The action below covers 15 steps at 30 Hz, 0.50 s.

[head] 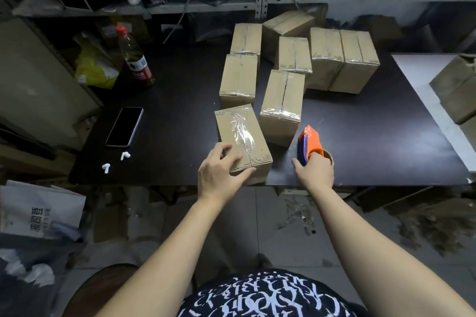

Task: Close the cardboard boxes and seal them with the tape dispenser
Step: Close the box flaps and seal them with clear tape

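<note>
A closed cardboard box with clear tape along its top lies at the front edge of the black table. My left hand rests on its near left corner, thumb along the near edge and fingers spread on top. To the right, my right hand grips the orange and blue tape dispenser, which stands on the table beside the box. Several taped boxes stand behind, the nearest one just past the dispenser.
A phone and two white earbuds lie on the left of the table. A red-capped bottle stands at the back left. More cardboard boxes sit on a white surface at the right. Shelves stand behind the table.
</note>
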Each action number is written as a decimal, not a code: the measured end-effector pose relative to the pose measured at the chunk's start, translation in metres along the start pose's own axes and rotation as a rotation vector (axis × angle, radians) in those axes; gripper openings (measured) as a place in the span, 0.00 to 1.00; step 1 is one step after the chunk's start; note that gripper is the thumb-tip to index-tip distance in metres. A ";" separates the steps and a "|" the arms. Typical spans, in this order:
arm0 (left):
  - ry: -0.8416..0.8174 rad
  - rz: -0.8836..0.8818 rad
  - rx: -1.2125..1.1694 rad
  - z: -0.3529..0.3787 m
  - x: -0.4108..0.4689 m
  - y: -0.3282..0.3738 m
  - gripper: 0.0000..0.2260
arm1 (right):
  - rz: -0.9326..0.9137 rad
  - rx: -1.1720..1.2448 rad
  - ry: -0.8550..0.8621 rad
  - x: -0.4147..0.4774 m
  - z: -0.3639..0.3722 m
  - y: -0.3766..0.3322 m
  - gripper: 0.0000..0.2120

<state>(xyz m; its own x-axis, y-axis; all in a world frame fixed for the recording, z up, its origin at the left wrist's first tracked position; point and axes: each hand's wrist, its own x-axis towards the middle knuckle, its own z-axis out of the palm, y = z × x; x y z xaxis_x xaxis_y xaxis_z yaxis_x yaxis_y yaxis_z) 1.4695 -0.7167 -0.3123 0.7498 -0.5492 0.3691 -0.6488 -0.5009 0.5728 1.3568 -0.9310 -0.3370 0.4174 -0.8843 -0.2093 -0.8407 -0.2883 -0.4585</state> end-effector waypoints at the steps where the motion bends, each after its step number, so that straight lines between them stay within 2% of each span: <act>1: -0.003 0.022 0.048 0.001 0.002 0.002 0.18 | 0.007 -0.005 -0.003 0.002 0.000 -0.001 0.21; 5: -0.040 0.081 0.224 0.003 0.008 0.007 0.18 | 0.041 -0.034 -0.045 0.007 -0.005 -0.002 0.19; 8: -0.068 0.077 0.302 0.005 0.014 0.011 0.18 | 0.079 -0.022 -0.004 0.006 -0.006 -0.004 0.23; 12: -0.092 0.049 0.350 0.004 0.023 0.016 0.21 | 0.185 0.225 0.053 -0.005 -0.010 -0.007 0.22; 15: -0.079 0.052 0.364 0.006 0.027 0.016 0.24 | 0.157 0.395 0.129 -0.017 -0.021 -0.010 0.19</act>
<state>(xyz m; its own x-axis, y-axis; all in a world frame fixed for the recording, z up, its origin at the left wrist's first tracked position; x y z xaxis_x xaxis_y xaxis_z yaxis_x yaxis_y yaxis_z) 1.4784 -0.7440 -0.2976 0.7118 -0.6227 0.3250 -0.6998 -0.6683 0.2524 1.3508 -0.9204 -0.3106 0.2274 -0.9519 -0.2052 -0.6835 -0.0059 -0.7300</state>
